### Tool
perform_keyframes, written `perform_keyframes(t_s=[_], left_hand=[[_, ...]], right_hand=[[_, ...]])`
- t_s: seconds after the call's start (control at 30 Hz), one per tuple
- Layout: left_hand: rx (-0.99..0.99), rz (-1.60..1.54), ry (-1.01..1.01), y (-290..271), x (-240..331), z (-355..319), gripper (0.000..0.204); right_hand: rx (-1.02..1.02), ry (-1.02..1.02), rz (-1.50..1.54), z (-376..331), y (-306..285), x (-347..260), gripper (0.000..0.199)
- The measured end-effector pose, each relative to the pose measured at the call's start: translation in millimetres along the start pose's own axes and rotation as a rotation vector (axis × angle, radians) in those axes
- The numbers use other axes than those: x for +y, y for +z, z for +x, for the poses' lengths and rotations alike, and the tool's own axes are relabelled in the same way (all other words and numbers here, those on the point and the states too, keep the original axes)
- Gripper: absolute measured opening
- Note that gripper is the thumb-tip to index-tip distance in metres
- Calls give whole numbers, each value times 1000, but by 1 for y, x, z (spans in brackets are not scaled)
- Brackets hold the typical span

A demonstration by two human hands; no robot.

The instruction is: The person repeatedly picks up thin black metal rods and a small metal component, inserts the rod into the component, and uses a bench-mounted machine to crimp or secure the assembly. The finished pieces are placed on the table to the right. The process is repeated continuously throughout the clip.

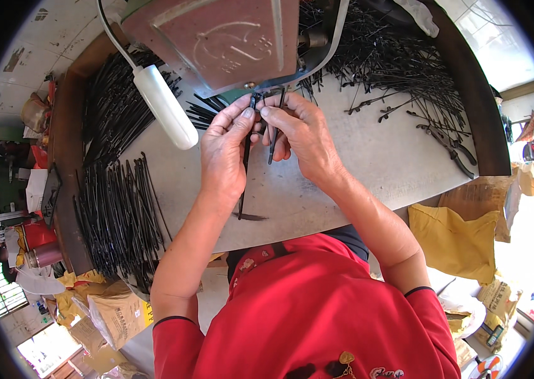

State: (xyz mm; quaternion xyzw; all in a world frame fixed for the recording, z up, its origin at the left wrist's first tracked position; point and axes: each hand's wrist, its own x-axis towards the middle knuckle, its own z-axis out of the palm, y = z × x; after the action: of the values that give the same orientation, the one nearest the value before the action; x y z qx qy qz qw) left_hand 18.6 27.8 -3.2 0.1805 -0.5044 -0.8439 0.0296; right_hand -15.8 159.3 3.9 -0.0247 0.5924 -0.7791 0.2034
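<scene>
both hands pinch thin black metal rods right under the press head: left hand (224, 151) holds a long rod (243, 170), right hand (301, 136) a shorter rod (272, 142). i'd keep them straight, fingertips clear.

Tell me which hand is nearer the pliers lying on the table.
Right. The right hand is at the table's middle, with the pliers farther off to its right. The left hand sits beyond the right hand, farther from them.
</scene>
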Motion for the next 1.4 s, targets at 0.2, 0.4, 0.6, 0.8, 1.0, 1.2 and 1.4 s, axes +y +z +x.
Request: perform_keyframes(t_s=[0.2, 0.4, 0.6, 0.8, 1.0, 1.2, 1.4], left_hand=[[8, -17, 39, 1, -8, 2, 31], [17, -73, 25, 5, -9, -1, 33], [11, -54, 61, 5, -9, 0, 32], [14, -50, 84, 7, -12, -1, 28], [-43, 54, 5, 5, 9, 1, 24], [-47, 7, 23, 5, 5, 1, 26], [-34, 25, 41, 4, 2, 1, 28]], right_hand=[[6, -20, -28, 1, 1, -1, 18], [30, -54, -135, -2, 2, 1, 17], [63, -88, -168, 0, 6, 3, 16], [71, -79, -219, -4, 6, 4, 15], [65, -179, -275, 1, 7, 7, 14], [68, -156, -272, -3, 9, 2, 17], [68, -132, -253, -2, 8, 2, 17]])
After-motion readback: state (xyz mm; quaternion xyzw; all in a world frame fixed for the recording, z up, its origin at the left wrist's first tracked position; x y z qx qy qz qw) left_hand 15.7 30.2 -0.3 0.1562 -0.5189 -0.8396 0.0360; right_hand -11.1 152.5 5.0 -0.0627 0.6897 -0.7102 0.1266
